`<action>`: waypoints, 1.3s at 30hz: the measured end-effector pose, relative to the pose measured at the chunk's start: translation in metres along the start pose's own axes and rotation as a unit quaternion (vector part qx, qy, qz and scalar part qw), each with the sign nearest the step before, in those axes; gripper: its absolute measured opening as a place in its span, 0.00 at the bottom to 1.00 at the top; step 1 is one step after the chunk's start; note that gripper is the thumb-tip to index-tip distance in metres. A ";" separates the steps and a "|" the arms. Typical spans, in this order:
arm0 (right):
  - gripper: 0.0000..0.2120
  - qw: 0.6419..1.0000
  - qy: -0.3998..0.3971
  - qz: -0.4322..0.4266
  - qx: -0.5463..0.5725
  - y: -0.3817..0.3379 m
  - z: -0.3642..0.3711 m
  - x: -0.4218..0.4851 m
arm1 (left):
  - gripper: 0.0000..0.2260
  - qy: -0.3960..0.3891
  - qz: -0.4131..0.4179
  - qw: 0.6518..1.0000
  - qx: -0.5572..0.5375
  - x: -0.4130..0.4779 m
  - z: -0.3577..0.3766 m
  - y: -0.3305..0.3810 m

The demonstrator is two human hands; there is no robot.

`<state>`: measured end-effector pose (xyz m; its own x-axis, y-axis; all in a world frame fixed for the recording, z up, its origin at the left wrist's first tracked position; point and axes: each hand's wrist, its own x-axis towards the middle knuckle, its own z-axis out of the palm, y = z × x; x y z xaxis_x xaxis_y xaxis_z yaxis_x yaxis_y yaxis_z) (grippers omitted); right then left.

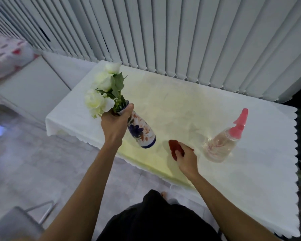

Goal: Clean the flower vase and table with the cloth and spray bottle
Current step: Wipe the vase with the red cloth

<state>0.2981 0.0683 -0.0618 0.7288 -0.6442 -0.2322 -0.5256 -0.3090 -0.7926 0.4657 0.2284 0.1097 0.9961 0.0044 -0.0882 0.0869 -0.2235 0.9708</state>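
Dark clothing on the person's lap fills the bottom of the view, and both bare forearms reach out from it toward the counter (215,105), which is draped in a white cloth with a scalloped edge. Taking the spray bottle (222,143) as the landmark, it stands on the counter with its pink trigger head pointing away from the person. Just to its left, the right hand (186,159) is closed around a bunched red cloth (175,148), low over the counter; whether the cloth touches the surface cannot be told. Further left of the bottle, the left hand (116,124) is wrapped around the neck of the flower vase (141,133), a white one with blue and orange painted flowers. The vase is tilted, its base toward the bottle and apparently lifted off the counter, with white flowers (101,91) leaning out the far side. The step in hand looks like wiping the vase. The next move calls for bringing the cloth up against the vase body while the left hand keeps it steady and turns it; the bottle stays within easy reach for a fresh spray.
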 end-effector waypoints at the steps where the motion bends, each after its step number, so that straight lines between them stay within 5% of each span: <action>1: 0.18 0.992 -0.005 0.063 0.109 -0.014 -0.005 -0.001 | 0.14 0.011 -0.004 1.000 0.000 0.000 0.001 0.001; 4: 0.16 0.959 -0.004 0.086 0.272 -0.065 -0.018 -0.009 | 0.29 0.030 -0.015 0.999 0.009 -0.003 0.008 0.005; 7: 0.19 0.957 0.004 0.004 0.289 -0.110 -0.023 -0.020 | 0.33 0.013 -0.012 1.000 0.012 -0.007 0.019 0.009; 13: 0.22 0.975 0.089 -0.152 0.135 -0.127 0.001 -0.023 | 0.11 -0.049 0.012 0.999 0.000 -0.020 0.041 0.016; 20: 0.13 0.953 0.103 0.138 0.249 -0.101 -0.031 -0.004 | 0.27 -0.050 -0.016 0.998 -0.037 -0.011 0.042 0.018; 23: 0.15 0.953 0.171 0.055 0.245 -0.121 -0.045 -0.010 | 0.23 -0.054 -0.023 0.997 -0.053 -0.012 0.045 0.022; 30: 0.18 0.957 0.194 -0.188 0.107 -0.152 -0.011 -0.014 | 0.17 -0.094 0.022 0.994 -0.055 -0.016 0.066 0.026; 34: 0.16 0.971 0.155 -0.024 0.180 -0.121 -0.018 -0.001 | 0.35 -0.078 0.005 0.994 -0.082 -0.015 0.058 0.031; 36: 0.12 0.967 0.152 0.052 0.197 -0.115 -0.030 0.003 | 0.35 -0.095 -0.018 0.988 -0.117 -0.007 0.053 0.028; 39: 0.14 0.963 0.175 0.001 0.204 -0.140 -0.047 0.000 | 0.33 -0.145 -0.053 0.979 -0.136 -0.003 0.045 0.028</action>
<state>0.3508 0.0789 0.0757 0.4975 -0.8632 -0.0857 -0.2591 -0.0536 -0.9644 0.4645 0.1779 0.1275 0.9384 -0.2722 -0.2129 0.2297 0.0312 0.9728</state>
